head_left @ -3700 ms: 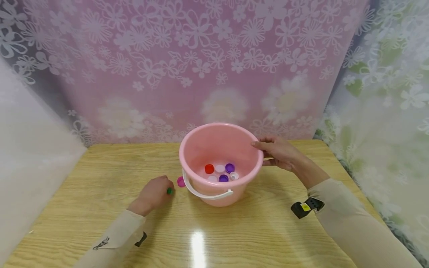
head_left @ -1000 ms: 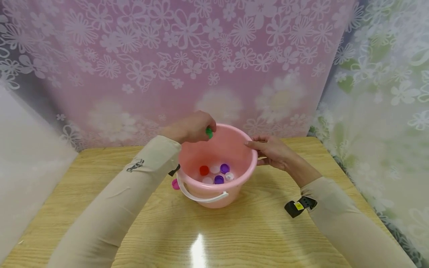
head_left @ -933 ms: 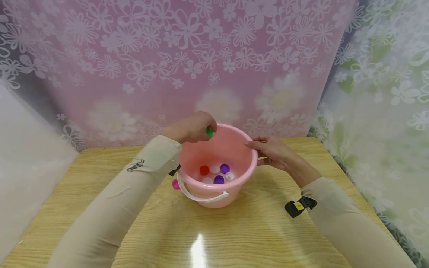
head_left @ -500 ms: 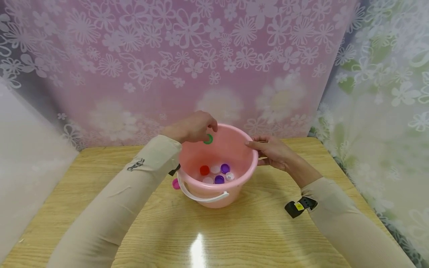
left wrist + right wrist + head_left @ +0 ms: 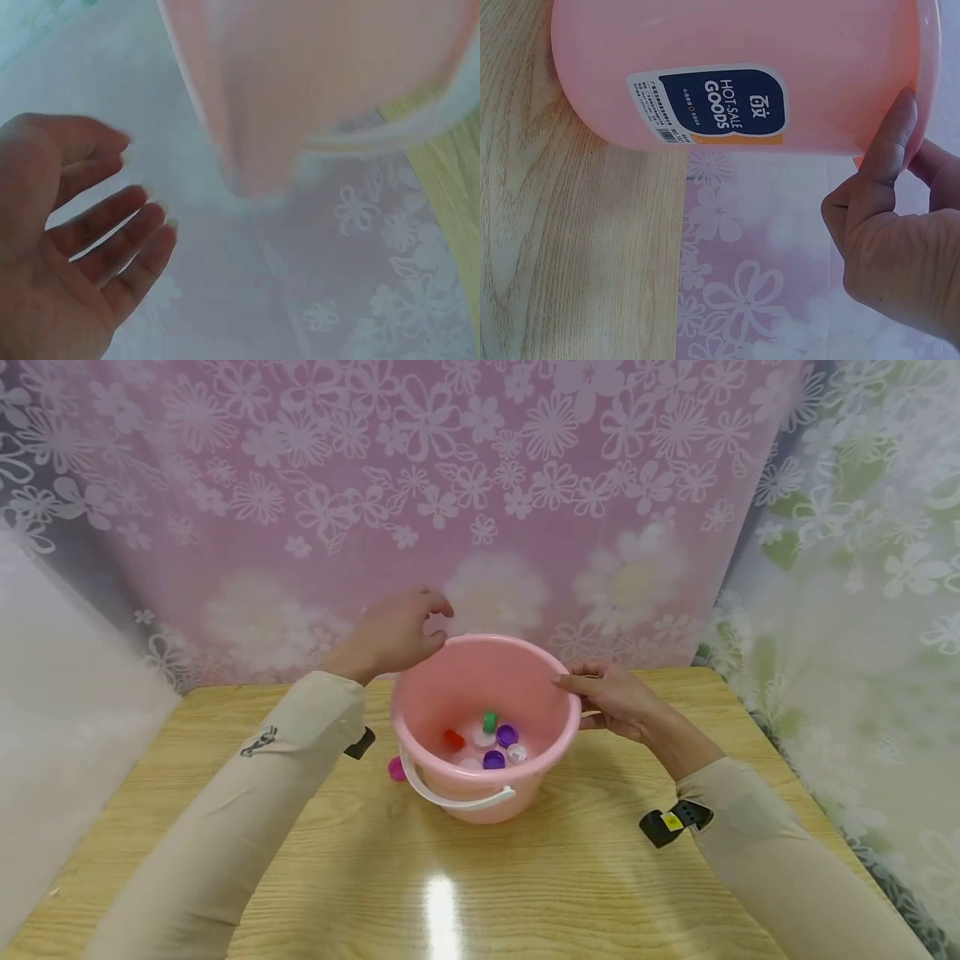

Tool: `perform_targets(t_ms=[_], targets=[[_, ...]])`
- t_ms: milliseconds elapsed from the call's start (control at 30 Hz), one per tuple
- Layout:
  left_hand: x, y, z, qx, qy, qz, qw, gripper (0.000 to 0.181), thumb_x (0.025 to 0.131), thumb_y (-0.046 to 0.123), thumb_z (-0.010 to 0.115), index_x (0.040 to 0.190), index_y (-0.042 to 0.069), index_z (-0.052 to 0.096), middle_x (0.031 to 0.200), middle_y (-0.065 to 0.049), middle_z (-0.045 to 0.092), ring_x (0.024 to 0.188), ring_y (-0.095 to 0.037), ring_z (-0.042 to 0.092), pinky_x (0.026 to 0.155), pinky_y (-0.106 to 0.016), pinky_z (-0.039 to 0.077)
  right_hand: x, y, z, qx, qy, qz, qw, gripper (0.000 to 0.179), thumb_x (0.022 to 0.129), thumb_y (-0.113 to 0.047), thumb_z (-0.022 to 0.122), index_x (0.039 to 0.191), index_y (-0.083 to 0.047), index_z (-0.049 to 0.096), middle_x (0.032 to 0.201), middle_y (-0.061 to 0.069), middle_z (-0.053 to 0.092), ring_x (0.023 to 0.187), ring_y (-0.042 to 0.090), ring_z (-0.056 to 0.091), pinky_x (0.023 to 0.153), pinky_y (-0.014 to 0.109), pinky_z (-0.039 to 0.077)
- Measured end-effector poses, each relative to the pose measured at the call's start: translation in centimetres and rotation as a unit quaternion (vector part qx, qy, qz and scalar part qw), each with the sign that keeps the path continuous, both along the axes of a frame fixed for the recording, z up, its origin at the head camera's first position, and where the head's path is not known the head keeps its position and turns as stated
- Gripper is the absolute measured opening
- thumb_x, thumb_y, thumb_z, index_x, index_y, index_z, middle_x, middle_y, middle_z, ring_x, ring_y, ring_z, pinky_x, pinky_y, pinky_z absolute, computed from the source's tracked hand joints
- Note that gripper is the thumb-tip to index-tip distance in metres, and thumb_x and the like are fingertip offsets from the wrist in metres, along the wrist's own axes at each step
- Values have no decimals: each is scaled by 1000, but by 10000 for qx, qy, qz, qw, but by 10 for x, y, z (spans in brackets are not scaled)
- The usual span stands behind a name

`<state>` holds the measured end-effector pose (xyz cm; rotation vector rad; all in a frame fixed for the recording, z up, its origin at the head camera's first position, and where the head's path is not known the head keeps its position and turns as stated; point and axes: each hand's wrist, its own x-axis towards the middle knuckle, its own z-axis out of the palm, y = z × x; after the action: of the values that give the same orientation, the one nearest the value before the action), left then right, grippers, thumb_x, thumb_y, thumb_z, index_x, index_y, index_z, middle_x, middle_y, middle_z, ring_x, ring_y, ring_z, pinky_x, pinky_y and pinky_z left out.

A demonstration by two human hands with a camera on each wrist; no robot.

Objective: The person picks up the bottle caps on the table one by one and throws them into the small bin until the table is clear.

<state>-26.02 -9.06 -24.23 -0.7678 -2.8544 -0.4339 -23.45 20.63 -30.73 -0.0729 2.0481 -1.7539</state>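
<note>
A pink bucket point(image 5: 487, 793) stands on the table, its white handle point(image 5: 457, 800) hanging down the front. Inside at the bottom lie several bottle caps: a green cap point(image 5: 490, 722), a red cap point(image 5: 453, 739), a purple cap point(image 5: 507, 735) and white ones. My left hand point(image 5: 397, 631) is raised at the bucket's back left rim, fingers loosely bent with nothing in them; the left wrist view shows them apart from the bucket. On the right side, my right hand point(image 5: 611, 697) holds the bucket's rim, thumb over the edge; the right wrist view shows its fingers point(image 5: 889, 142) under the rim.
A magenta cap point(image 5: 397, 768) lies on the wooden table point(image 5: 322, 860) just left of the bucket. Pink flowered cloth point(image 5: 480, 510) hangs behind the table, and a pale flowered one point(image 5: 862, 593) on the right. A printed label point(image 5: 720, 105) sticks to the bucket's side.
The left hand picked up the green cap from beside the bucket, carried it over and let it drop inside. It has since drawn back to the left. The right hand keeps its hold.
</note>
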Motion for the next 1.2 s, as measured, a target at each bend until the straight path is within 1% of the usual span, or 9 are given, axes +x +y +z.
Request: perform_targets(t_ms=[100,200,333,567,633,767,933,1067,1200], targets=[[2,-20,-8,259,7,510,9984,38,89,17,52,125,3,56,120,-13,56,106,-30,56,90,-44,48,-1,-1,0,6,2,20,10000,41,97,-25,59,124,4,48,96,13,61,76,17,66,66,31,58],[5,-39,-22,346,-319,774,9959,41,89,15,51,127,0,53,120,-18,57,106,-33,55,89,-47,47,-1,-1,0,12,0,29,10000,43,97,-25,59,125,4,47,95,13,62,75,17,67,65,30,58],[5,-61,-48,261,-823,597,9945,36,88,12,53,121,-3,57,117,-21,58,106,-36,56,89,-50,47,-2,-1,1,9,-16,14,10000,44,97,-25,58,126,5,46,95,12,62,75,16,67,65,30,58],[6,-82,-98,0,-1299,-297,9911,27,86,12,62,111,2,66,108,-14,66,99,-33,58,85,-46,49,-4,-3,1,-59,-70,-53,9999,44,96,-25,59,125,5,46,93,11,62,75,17,67,65,30,58],[7,-84,-111,39,-1423,-385,9891,27,84,11,64,110,3,67,105,-11,66,96,-32,59,84,-45,50,-5,-4,1,-71,-82,-62,9999,44,96,-25,60,125,5,46,94,12,62,75,17,67,65,30,58],[10,-84,-134,195,-1866,-262,9819,27,84,13,68,110,10,69,106,-6,67,99,-30,59,86,-45,50,-7,-4,0,-93,-100,-64,9999,45,96,-26,60,125,5,45,95,12,62,76,17,67,65,30,58],[15,-77,-154,411,-2231,-150,9738,17,84,19,73,101,19,71,94,-1,66,88,-22,57,79,-39,49,-12,-3,1,-122,-117,-36,9999,47,95,-27,61,125,5,45,94,12,62,75,17,67,65,29,58],[16,-73,-165,417,-1992,-327,9785,11,80,16,76,87,19,68,80,-2,59,74,-16,49,68,-31,44,-16,-3,1,-96,-139,-38,9998,47,95,-27,61,126,5,44,95,13,62,76,18,67,66,30,58],[17,-70,-167,487,-1926,-388,9793,9,79,12,70,77,18,63,73,0,55,68,-13,47,61,-28,41,-20,-3,1,-76,-176,-50,9998,48,95,-27,61,127,4,44,97,13,62,76,17,67,66,30,58]])
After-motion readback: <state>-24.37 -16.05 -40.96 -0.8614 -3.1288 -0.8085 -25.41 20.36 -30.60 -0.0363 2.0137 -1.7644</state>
